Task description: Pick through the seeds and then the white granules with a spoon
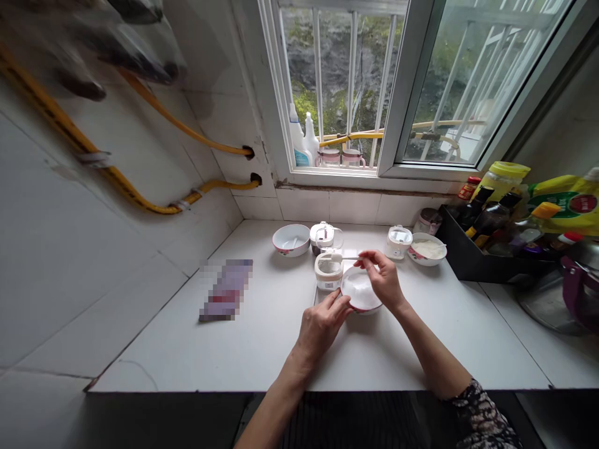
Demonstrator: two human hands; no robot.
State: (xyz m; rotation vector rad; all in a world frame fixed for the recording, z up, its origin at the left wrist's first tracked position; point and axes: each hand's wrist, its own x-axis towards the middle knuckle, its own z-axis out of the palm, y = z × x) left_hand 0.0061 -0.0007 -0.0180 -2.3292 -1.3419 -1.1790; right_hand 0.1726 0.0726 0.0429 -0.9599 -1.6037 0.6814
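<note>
My right hand pinches the handle of a small white spoon, whose head is over the mouth of an open seasoning jar. Close beside that jar is a bowl holding a white, fine-looking substance. My left hand grips the near left rim of this bowl. Behind the open jar sits another seasoning jar with dark contents. A white bowl with a utensil in it stands to its left. Farther right are a lidded jar and a bowl of white contents.
A black box packed with bottles stands at the right, with a metal pot in front of it. On the left of the counter lies a blurred-out purple item. A barred window is behind, and yellow pipes run along the left wall.
</note>
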